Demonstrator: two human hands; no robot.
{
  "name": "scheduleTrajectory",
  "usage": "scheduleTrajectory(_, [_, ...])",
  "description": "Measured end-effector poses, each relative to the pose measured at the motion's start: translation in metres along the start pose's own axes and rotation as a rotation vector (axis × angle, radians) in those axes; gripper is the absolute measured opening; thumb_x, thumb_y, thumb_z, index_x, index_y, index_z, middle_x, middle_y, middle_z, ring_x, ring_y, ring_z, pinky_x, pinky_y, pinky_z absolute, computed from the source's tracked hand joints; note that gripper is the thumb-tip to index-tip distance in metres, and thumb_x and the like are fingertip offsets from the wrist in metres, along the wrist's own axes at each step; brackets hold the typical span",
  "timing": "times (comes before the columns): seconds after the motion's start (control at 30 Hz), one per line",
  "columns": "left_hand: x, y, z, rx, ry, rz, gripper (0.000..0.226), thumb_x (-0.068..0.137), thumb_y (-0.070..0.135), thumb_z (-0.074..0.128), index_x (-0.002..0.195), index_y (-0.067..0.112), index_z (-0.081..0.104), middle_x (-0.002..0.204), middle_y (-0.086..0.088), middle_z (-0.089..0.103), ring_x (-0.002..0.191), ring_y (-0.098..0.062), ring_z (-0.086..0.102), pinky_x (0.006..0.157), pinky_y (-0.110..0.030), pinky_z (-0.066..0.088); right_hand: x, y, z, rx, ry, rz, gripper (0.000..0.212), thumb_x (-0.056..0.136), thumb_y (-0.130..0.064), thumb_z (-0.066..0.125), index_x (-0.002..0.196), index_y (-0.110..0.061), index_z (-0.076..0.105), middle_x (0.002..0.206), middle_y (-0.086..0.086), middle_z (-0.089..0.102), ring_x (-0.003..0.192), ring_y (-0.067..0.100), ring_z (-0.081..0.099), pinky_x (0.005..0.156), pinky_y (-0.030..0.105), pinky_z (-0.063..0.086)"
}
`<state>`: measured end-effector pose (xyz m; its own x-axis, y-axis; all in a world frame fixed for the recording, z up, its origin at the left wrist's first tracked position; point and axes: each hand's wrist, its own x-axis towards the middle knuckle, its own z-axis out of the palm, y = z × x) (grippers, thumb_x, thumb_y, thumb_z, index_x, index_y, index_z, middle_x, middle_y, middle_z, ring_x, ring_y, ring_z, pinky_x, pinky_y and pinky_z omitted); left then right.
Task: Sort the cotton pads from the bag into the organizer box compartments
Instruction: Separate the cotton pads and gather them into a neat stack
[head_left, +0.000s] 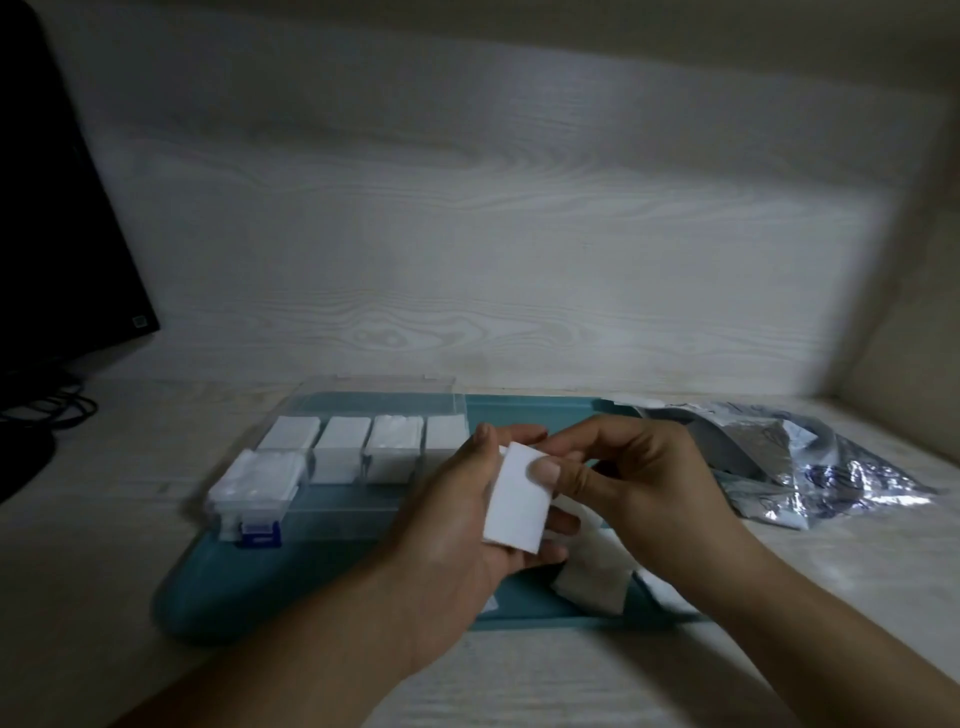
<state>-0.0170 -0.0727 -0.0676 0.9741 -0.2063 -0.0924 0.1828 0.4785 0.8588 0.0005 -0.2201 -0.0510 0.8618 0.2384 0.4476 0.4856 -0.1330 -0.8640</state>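
your left hand and right hand both pinch 1 cotton pad at frame centre; a loosened pinch could drop it short of the organizer box.

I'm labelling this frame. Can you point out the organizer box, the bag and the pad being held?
organizer box (337, 499): head view, clear front wall.
bag (810, 467): head view, crinkled foil middle.
cotton pad (519, 499): head view, flat white face.

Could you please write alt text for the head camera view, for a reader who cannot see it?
Left hand and right hand hold a white cotton pad over a teal tray. Behind it sits a clear organizer box with pad-filled compartments; a silver bag lies right.
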Motion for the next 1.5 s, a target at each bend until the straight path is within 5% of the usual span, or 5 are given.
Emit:
scheduleTrajectory(0.13, [0.0, 0.0, -0.002, 0.01, -0.087, -0.033, 0.052, 0.101, 0.044, 0.03, 0.129, 0.011, 0.059, 0.118, -0.023, 0.068, 0.069, -0.026, 0.063, 0.056, -0.032, 0.052, -0.002, 0.006, 0.0, -0.153, 0.024, -0.091, 0.014, 0.076, -0.009, 0.077, 0.075, -0.023, 0.076, 0.071, -0.008, 0.072, 0.062, -0.001, 0.06, 0.059, 0.008, 0.041])
scheduleTrajectory(0.57, [-0.001, 0.0, -0.002, -0.067, 0.043, 0.036, 0.039, 0.101, 0.042, 0.041, 0.12, 0.012, 0.059, 0.078, -0.015, 0.068, 0.068, -0.028, 0.062, 0.066, -0.04, 0.049, -0.014, 0.006, 0.002, -0.587, -0.184, -0.384, 0.062, 0.08, -0.035, 0.076, 0.134, -0.026, 0.046, 0.13, -0.016, 0.051, 0.124, 0.009, 0.05, 0.1, 0.031, 0.042])
scheduleTrajectory(0.9, [0.0, -0.001, -0.002, 0.042, -0.016, 0.113, 0.034, 0.096, 0.034, 0.046, 0.108, 0.015, 0.072, 0.112, -0.028, 0.066, 0.089, -0.033, 0.058, 0.076, -0.043, 0.047, -0.014, 0.018, 0.005, -0.61, -0.192, -0.388, 0.086, 0.08, -0.04, 0.075, 0.15, -0.027, 0.027, 0.138, -0.019, 0.048, 0.126, 0.003, 0.048, 0.104, 0.027, 0.041])
scheduleTrajectory(1.23, [0.001, 0.019, -0.007, -0.102, 0.095, 0.075, 0.043, 0.1, 0.047, 0.04, 0.112, 0.012, 0.062, 0.077, -0.014, 0.062, 0.052, -0.018, 0.045, 0.045, -0.023, 0.035, 0.006, 0.026, -0.018, -0.408, 0.059, -0.022, 0.022, 0.088, -0.042, 0.062, 0.108, -0.033, 0.066, 0.099, -0.02, 0.069, 0.097, -0.005, 0.061, 0.087, 0.023, 0.045])
scheduleTrajectory(1.5, [0.002, 0.021, -0.009, -0.142, 0.079, 0.074, 0.035, 0.101, 0.038, 0.044, 0.108, 0.009, 0.062, 0.078, -0.016, 0.063, 0.053, -0.019, 0.047, 0.043, -0.026, 0.039, 0.008, 0.041, -0.015, -0.808, -0.228, 0.196, 0.03, 0.086, -0.04, 0.069, 0.113, -0.026, 0.069, 0.105, -0.008, 0.063, 0.095, 0.006, 0.058, 0.084, 0.024, 0.047])
